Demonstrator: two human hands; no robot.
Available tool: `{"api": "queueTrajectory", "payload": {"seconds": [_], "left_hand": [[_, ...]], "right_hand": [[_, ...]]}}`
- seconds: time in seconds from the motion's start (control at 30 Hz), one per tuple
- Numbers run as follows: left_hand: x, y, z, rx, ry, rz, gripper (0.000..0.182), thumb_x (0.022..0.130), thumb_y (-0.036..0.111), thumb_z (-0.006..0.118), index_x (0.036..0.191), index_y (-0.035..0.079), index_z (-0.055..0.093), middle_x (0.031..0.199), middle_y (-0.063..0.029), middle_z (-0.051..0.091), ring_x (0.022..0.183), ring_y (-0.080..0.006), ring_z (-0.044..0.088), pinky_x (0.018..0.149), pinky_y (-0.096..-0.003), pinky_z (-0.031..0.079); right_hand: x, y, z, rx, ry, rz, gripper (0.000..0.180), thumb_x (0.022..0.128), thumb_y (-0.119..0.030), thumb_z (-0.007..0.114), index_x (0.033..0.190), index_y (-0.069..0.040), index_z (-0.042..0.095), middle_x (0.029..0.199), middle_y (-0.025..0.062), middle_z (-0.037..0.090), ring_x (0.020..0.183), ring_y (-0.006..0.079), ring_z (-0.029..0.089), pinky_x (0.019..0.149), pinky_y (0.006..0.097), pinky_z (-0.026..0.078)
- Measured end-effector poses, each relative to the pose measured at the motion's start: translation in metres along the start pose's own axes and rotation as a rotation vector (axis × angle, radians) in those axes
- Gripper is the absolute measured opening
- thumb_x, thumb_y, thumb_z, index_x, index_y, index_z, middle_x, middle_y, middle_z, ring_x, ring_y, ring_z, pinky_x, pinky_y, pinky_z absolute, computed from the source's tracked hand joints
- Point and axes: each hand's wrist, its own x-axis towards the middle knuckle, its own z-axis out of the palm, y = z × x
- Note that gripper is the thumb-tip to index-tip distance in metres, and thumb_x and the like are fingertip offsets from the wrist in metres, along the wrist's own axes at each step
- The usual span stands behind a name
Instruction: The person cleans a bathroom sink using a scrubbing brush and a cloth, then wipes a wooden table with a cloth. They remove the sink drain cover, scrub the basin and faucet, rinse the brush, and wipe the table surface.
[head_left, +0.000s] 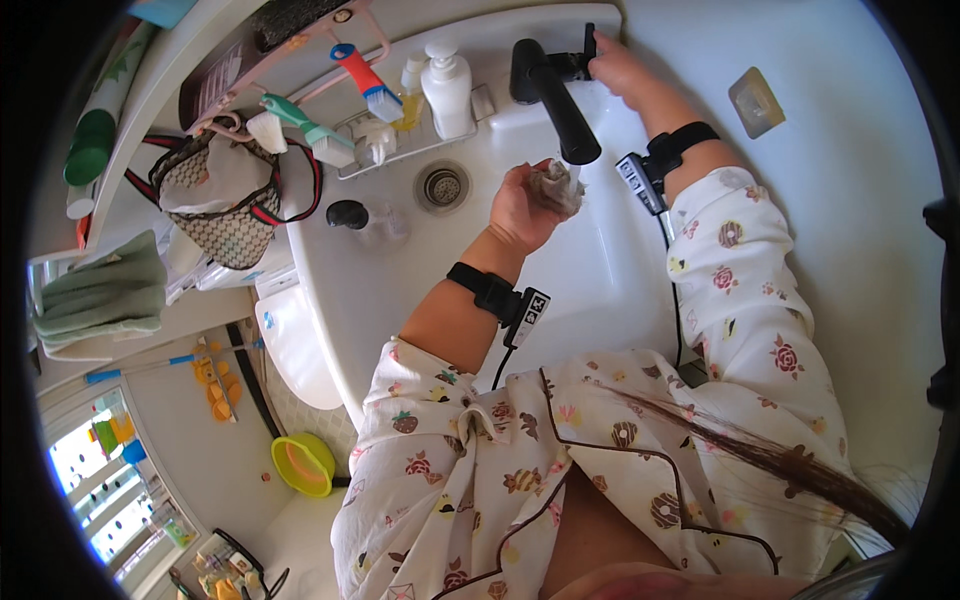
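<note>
My left hand (521, 206) holds a crumpled, greyish wet wad (556, 189), perhaps cloth or mesh, under the spout of a black faucet (551, 105). A short stream of water seems to run from the spout onto it. At the faucet's right side, my right hand (619, 67) has its fingers on the upright black lever (589, 41). Below both arms lies the white sink basin (600, 262), with a metal drain (442, 187) to the left of my left hand. A clear bottle with a black cap (347, 214) is in the basin near its left side.
A wire rack (409, 154) at the sink's back edge bears a white pump bottle (448, 94). Red-blue (367, 82) and green (307, 127) brushes hang beside it. A patterned bag (225, 202), a toilet (296, 345) and a yellow-green basin (304, 465) are at left.
</note>
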Motion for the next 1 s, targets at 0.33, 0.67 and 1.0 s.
{"api": "queueTrajectory", "payload": {"seconds": [0.33, 0.67, 1.0], "left_hand": [[-0.049, -0.009, -0.007, 0.48, 0.276, 0.305, 0.03, 0.093, 0.016, 0.039, 0.121, 0.006, 0.041, 0.12, -0.0113, 0.046, 0.109, -0.0285, 0.047, 0.093, -0.0445, 0.038], [-0.087, -0.025, -0.035, 2.146, 0.333, 0.316, 0.059, 0.091, 0.046, 0.028, 0.14, 0.013, 0.019, 0.146, -0.0158, 0.012, 0.135, -0.0376, 0.002, 0.1, -0.0607, 0.005], [-0.107, -0.02, -0.003, 2.042, 0.056, 0.411, 0.065, 0.09, 0.051, 0.015, 0.142, 0.013, 0.002, 0.146, -0.0177, 0.001, 0.134, -0.0382, -0.005, 0.103, -0.0559, -0.004]], "right_hand": [[-0.14, 0.005, 0.085, 0.795, -0.039, 0.648, 0.041, 0.087, -0.048, 0.042, 0.116, -0.02, 0.051, 0.11, 0.0047, 0.055, 0.102, 0.0272, 0.05, 0.083, 0.0471, 0.041], [-0.215, 0.008, 0.128, 1.599, -0.484, 0.83, 0.024, 0.09, -0.031, 0.038, 0.091, -0.011, 0.052, 0.097, 0.0026, 0.058, 0.089, 0.0178, 0.055, 0.089, 0.04, 0.042], [-0.241, -0.014, 0.135, 2.033, -0.565, 0.631, 0.028, 0.085, -0.035, 0.052, 0.093, -0.008, 0.057, 0.093, 0.0069, 0.06, 0.093, 0.0192, 0.055, 0.091, 0.0346, 0.041]]}}
